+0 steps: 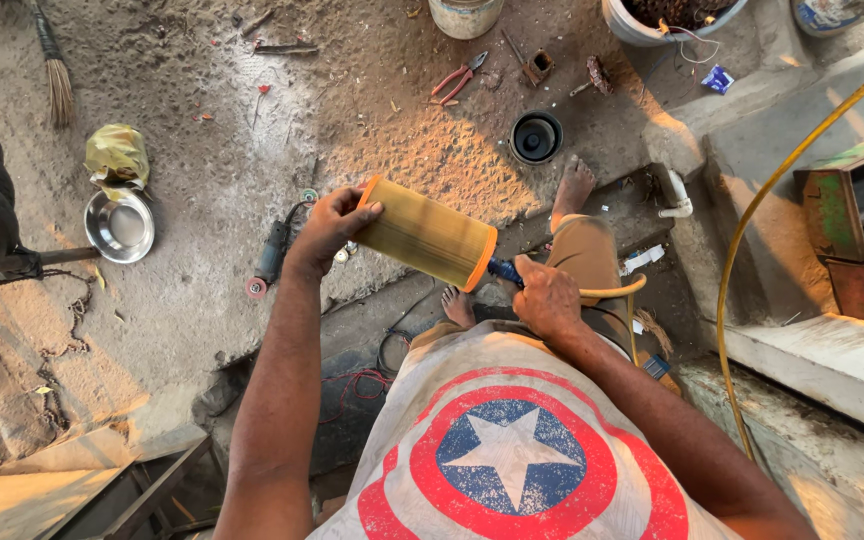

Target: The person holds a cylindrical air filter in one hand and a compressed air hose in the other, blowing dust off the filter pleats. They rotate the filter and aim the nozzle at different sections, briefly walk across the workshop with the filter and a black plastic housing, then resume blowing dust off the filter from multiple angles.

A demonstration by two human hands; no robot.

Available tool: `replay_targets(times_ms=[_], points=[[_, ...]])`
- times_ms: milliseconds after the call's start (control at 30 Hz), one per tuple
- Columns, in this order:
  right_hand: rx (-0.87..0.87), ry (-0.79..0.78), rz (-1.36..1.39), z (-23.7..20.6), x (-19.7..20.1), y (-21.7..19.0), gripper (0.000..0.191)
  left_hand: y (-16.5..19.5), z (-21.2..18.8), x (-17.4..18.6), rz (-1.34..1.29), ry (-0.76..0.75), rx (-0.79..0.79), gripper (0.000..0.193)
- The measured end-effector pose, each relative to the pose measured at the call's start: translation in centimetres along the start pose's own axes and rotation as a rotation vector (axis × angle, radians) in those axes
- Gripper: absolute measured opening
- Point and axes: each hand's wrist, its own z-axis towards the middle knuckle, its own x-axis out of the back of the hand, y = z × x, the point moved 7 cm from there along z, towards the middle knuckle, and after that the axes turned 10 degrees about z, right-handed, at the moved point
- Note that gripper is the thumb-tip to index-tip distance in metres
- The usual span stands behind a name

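Dusty concrete floor [202, 150], sunlit; person seated above it on a step, bare feet below.

Cylindrical air filter [425, 236], yellow pleats with orange end rings, held out level over the floor in front of the knees, tilted slightly down to the right.

Left hand [327, 228] grips the far end ring, fingers curled over the rim, thumb on the pleats. Right hand [546, 297] is closed round a blue air nozzle [505, 271] whose tip enters the filter's near open end; yellow hose [752, 220] loops off to the right.

Nearby on the floor: steel bowl [119, 226], angle grinder [270, 258], black round cap [536, 136], red-handled pliers [459, 79], straw broom [54, 70].

Risks, as judged: the filter hangs on a one-ended grip, so a strong blast could twist it loose and drop it in the grit. Nozzle tip pressed close could tear the paper pleats. Blown dust would come back toward the face.
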Motion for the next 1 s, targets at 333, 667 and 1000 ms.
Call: replay_targets(times_ms=[333, 667, 1000], points=[[0.038, -0.036, 0.037, -0.2, 0.5, -0.4, 0.018, -0.1, -0.6, 1.5, -0.026, 0.070, -0.113, 0.052], [-0.017, -0.063, 0.045, -0.5, 0.7, -0.8, 0.023, 1.3, -1.1, 3.4, 0.001, 0.163, -0.083, 0.048], [0.043, -0.023, 0.086, -0.7, 0.9, -1.5, 0.024, 0.4, -1.2, 3.6, -0.059, 0.143, -0.109, 0.046]])
